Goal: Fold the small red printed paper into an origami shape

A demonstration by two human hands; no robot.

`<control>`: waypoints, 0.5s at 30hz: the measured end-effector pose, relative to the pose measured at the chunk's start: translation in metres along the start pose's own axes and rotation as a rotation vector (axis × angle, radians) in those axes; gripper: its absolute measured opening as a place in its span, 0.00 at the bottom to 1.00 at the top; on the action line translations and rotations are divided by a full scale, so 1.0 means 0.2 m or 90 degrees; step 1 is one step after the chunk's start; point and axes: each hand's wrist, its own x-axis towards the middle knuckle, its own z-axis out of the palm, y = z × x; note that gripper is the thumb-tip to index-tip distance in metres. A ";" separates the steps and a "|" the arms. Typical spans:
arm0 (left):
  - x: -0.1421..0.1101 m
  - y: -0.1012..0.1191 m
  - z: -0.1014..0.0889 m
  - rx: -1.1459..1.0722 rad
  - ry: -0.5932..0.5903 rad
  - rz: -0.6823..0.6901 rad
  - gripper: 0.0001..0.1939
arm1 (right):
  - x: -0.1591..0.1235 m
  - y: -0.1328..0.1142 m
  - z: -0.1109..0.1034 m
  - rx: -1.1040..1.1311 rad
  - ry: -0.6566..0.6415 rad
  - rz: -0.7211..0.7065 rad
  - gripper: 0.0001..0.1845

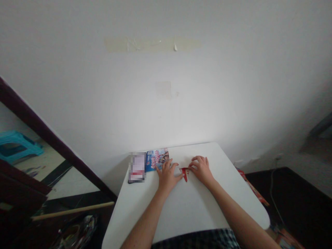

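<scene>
A small red piece of folded paper [184, 173] lies on the white table [186, 207] between my two hands. My left hand [167, 174] rests on the table with fingers spread, its thumb touching the paper's left side. Fingers curled, my right hand [201, 168] presses down on the paper's right edge. Both forearms reach in from the bottom of the view.
A colourful printed booklet [157, 158] lies at the table's far left, beside a phone-like object [137, 167]. A white wall stands right behind the table. A wooden stick [72, 211], clutter on the dark floor at left, and a blue stool [18, 145] are visible.
</scene>
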 end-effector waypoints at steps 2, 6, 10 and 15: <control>0.00 0.00 0.00 0.003 -0.005 -0.009 0.26 | 0.01 -0.01 0.01 -0.009 0.001 -0.003 0.09; 0.01 0.00 0.01 0.000 -0.006 -0.020 0.26 | 0.02 -0.03 0.04 -0.032 -0.002 0.007 0.10; 0.01 0.00 0.01 -0.018 -0.006 0.012 0.19 | 0.04 -0.04 0.06 -0.045 -0.006 0.031 0.09; 0.01 -0.01 0.01 -0.024 -0.024 0.042 0.20 | 0.04 -0.05 0.07 -0.040 -0.010 0.049 0.10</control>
